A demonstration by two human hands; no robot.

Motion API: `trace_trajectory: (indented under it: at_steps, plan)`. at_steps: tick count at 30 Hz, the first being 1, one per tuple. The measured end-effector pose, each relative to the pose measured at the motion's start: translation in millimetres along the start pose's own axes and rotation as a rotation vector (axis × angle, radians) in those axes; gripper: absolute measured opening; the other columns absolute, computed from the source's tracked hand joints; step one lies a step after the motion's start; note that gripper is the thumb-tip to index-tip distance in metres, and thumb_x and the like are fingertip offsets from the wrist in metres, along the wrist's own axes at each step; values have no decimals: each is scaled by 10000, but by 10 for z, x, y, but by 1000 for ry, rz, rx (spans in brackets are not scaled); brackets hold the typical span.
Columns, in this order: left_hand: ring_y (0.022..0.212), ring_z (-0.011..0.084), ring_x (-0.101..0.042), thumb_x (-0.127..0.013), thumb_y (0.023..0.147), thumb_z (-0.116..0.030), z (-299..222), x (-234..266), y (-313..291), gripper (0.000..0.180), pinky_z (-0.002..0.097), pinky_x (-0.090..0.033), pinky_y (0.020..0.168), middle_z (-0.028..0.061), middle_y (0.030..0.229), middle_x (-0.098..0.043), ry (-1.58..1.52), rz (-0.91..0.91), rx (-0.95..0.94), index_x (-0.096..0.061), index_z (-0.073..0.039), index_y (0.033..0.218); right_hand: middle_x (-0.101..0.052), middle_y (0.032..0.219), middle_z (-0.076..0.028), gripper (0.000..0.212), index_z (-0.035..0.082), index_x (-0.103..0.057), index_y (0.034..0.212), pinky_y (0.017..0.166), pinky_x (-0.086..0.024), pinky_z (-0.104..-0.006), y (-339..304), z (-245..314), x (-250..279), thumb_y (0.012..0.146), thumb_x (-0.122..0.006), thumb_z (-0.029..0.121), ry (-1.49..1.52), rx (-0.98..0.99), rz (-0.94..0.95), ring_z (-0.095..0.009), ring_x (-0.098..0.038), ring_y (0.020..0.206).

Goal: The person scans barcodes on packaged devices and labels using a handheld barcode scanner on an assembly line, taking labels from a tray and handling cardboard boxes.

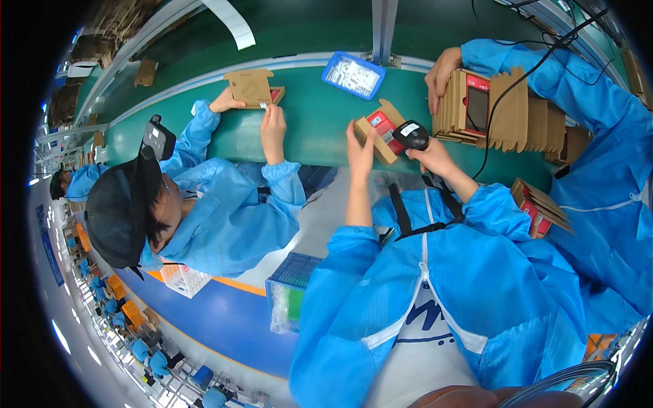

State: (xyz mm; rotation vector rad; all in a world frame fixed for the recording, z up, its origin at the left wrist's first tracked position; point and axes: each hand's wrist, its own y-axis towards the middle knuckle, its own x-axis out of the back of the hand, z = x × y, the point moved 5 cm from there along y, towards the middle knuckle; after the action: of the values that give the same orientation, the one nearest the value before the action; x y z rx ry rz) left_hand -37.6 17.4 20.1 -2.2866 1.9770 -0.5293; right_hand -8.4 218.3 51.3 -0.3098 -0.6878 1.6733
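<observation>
My left hand [361,151] grips the left side of an opened brown cardboard box [389,158] above the green bench. Inside the box lies a red package [382,129] with small white labels. My right hand [437,158] is closed round a black handheld barcode scanner [412,135]. The scanner's head hangs over the right side of the red package and hides part of it. From the scanner a black cable [491,129] runs up to the right. The fingers of my right hand are partly hidden behind the scanner.
A blue tray [353,75] of white labels lies on the green bench [306,136]. At right, a co-worker's hand [443,73] rests on a row of opened cardboard boxes [509,109]. At left, another co-worker in a black cap [115,224] holds a cardboard box [250,89].
</observation>
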Motion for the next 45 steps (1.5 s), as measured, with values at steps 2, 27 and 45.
trace_trajectory:
  at_steps: [2, 27, 45]
  plan:
    - [1151, 410, -531, -595, 881, -346, -83, 17, -18, 735, 424, -423, 958, 286, 1244, -527, 267, -31, -9, -250, -15, 1440, -631, 772, -41, 282, -4, -601, 1017, 420, -415, -264, 108, -15, -24, 821, -707, 169, 35, 82, -100, -103, -526, 455]
    - [1174, 234, -492, -431, 945, -320, 638, -136, 99, 487, 359, -418, 976, 135, 1280, -451, -725, -79, 203, -281, -70, 1335, -612, 759, -36, 316, -11, -592, 1017, 506, -449, -255, 175, 41, -346, 808, -738, 176, 283, 217, 0, -101, -541, 553]
    - [987, 308, -563, -695, 756, -200, -717, -175, 1699, 295, 443, -435, 836, 71, 985, -641, 840, -50, -601, -634, -98, 1026, -696, 897, -95, 317, -6, -634, 1002, 749, -504, -305, -356, 191, -55, 764, -768, 156, 187, 269, -117, -145, -655, 856]
